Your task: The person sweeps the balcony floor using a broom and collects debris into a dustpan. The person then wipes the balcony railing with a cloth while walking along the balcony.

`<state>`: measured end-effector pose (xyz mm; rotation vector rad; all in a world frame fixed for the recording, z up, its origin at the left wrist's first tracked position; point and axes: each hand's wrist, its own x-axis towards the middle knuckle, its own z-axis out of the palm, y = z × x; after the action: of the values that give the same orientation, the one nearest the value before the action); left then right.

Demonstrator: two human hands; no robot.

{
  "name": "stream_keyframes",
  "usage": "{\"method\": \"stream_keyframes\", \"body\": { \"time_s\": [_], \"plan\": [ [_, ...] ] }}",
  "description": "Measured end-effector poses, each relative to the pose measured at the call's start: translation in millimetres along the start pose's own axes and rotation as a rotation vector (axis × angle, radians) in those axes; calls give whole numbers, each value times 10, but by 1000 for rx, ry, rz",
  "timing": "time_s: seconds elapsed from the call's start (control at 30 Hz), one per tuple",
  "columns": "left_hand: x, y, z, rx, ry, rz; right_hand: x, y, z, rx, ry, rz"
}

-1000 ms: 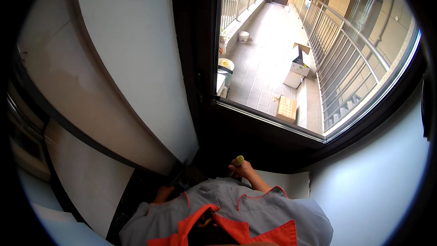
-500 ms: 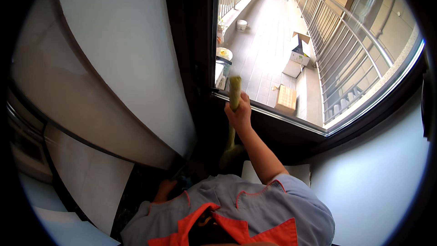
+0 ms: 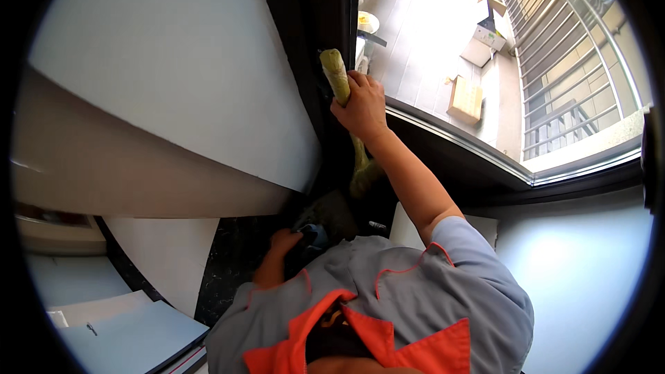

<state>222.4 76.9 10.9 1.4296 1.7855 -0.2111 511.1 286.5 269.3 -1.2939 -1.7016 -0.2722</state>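
Note:
My right hand (image 3: 361,105), arm stretched forward, is wrapped around a yellow-green, cloth-like tube (image 3: 335,73) at the dark window frame. The tube's top end sticks up above my fist. Below, it runs down to a thicker, branching lower part (image 3: 364,179) of the same colour, partly in shadow. Low on the left, my left hand (image 3: 284,242) is closed at the edge of a crumpled blue cloth (image 3: 316,237). Its fingertips are partly hidden, and the cloth's shape is hard to make out in the dark.
A large pale panel (image 3: 180,48) curves along my left. The window glass shows a tiled walkway with a metal railing (image 3: 554,48), a cardboard box (image 3: 465,100) and an open carton (image 3: 485,33). White surfaces (image 3: 589,256) lie at right; a dark speckled floor (image 3: 232,256) shows low left.
The view has shifted. My right hand and the tube have moved left against the window frame, from over the glass to the dark edge. My left hand shows more, out to the front.

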Motion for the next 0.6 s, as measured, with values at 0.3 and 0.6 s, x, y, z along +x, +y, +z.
{"method": "stream_keyframes", "body": {
  "time_s": [0.3,0.6],
  "plan": [
    [231,534,-125,-30,-39,84,-80,112,334,15,-203,134],
    [515,957,-94,-20,-50,23,28,343,604,58,-170,124]
  ]
}}
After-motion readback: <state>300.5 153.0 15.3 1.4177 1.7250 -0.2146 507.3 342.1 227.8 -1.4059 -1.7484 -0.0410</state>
